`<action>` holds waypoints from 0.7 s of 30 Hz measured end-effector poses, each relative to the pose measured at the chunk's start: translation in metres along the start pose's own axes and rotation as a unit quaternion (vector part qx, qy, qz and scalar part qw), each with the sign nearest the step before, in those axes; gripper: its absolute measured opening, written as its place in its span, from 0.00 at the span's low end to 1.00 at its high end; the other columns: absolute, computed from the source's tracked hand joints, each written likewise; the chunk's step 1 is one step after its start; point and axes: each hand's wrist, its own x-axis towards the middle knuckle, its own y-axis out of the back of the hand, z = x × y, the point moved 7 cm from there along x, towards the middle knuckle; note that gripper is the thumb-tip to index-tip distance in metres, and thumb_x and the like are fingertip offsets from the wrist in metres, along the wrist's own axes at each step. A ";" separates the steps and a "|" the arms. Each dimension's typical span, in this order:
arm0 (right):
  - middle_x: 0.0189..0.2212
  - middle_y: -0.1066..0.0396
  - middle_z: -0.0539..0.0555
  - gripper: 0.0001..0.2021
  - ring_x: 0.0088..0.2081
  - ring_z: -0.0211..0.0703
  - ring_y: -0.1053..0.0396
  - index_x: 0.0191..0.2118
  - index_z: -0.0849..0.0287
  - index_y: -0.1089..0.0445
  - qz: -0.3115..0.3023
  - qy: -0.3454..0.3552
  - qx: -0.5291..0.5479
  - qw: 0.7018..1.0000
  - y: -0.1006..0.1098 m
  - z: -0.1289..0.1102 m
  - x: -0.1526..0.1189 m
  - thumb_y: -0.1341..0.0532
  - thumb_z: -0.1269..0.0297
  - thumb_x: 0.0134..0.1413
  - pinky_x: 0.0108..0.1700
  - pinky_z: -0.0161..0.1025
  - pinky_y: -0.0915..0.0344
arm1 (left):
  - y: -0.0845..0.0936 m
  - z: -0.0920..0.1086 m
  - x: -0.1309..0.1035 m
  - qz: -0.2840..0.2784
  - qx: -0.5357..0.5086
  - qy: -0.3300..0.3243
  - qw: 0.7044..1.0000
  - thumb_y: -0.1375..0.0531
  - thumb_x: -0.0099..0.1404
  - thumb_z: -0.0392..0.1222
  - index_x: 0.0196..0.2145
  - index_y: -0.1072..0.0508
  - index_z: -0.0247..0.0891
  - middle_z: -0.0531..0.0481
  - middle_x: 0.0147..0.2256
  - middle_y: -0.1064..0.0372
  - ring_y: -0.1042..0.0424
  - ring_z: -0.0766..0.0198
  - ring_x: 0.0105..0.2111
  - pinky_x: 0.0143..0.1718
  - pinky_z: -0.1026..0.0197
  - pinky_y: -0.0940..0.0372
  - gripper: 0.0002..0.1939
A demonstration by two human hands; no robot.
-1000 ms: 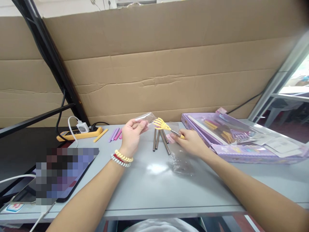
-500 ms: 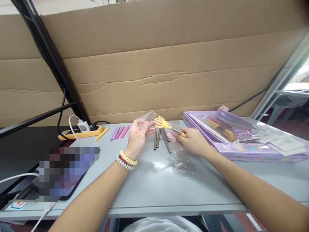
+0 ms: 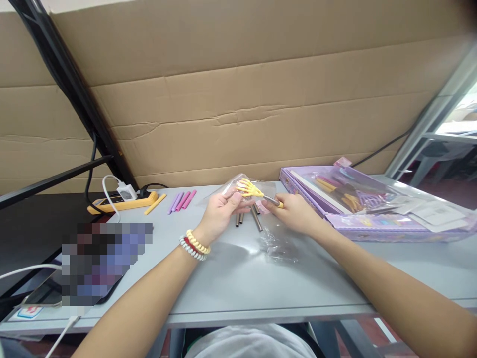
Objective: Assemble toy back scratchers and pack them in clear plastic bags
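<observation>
The left hand (image 3: 219, 211) pinches the mouth of a small clear plastic sleeve (image 3: 238, 183) between thumb and fingers, holding it just above the grey counter (image 3: 231, 283). The right hand (image 3: 294, 214) grips the metal stem of a small yellow plastic claw-shaped scratcher (image 3: 249, 188), its yellow prongs lying at or just inside the sleeve's opening, right against the left fingertips; how far in they reach cannot be told through the film. On the left wrist sit coiled bands (image 3: 194, 243) in cream, red and white.

Directly below and between the two hands, several bare steel rods (image 3: 255, 219) lie on the counter, partly hidden by the left fingers. Just nearer the person than the right hand lies a crumpled clear plastic wrapper (image 3: 278, 243). Further to the left of the left hand, a few short purple and pink tubes (image 3: 182, 201) lie side by side, with one yellow tube (image 3: 155, 204) beside them and an orange power strip (image 3: 121, 201) with a white charger beyond. To the right of the right hand stands a flat lilac gift box (image 3: 354, 209) with a clear window showing more scratchers inside. A wall of brown cardboard (image 3: 242, 109) rises behind both hands.
</observation>
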 end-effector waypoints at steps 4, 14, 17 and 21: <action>0.16 0.41 0.49 0.24 0.20 0.38 0.45 0.20 0.56 0.45 0.002 -0.002 -0.023 1.000 0.001 -0.001 0.000 0.51 0.40 0.54 0.24 0.35 0.53 | -0.003 -0.004 -0.001 -0.016 0.023 0.013 1.000 0.38 0.58 0.53 0.43 0.26 0.35 0.40 0.50 0.30 0.26 0.53 0.43 0.41 0.57 0.30 0.20; 0.18 0.38 0.51 0.20 0.21 0.39 0.42 0.25 0.56 0.41 0.005 0.012 -0.070 0.997 -0.006 -0.010 -0.006 0.49 0.44 0.54 0.24 0.35 0.54 | 0.009 -0.011 0.000 0.109 0.009 0.075 0.991 0.40 0.57 0.59 0.34 0.25 0.31 0.40 0.36 0.24 0.24 0.56 0.33 0.35 0.57 0.29 0.24; 0.16 0.39 0.47 0.15 0.20 0.38 0.43 0.29 0.56 0.41 0.010 0.069 0.003 0.998 -0.005 -0.019 -0.010 0.45 0.48 0.53 0.24 0.34 0.52 | 0.011 -0.007 0.001 0.129 -0.002 0.047 0.991 0.38 0.56 0.55 0.34 0.25 0.32 0.43 0.35 0.24 0.24 0.58 0.34 0.36 0.58 0.29 0.20; 0.14 0.43 0.41 0.08 0.17 0.34 0.47 0.34 0.55 0.44 -0.015 0.129 0.138 0.982 -0.002 -0.029 -0.016 0.44 0.59 0.52 0.23 0.33 0.52 | 0.019 -0.001 0.003 0.154 -0.022 0.021 0.988 0.36 0.55 0.52 0.32 0.28 0.32 0.44 0.33 0.25 0.24 0.60 0.33 0.33 0.62 0.29 0.18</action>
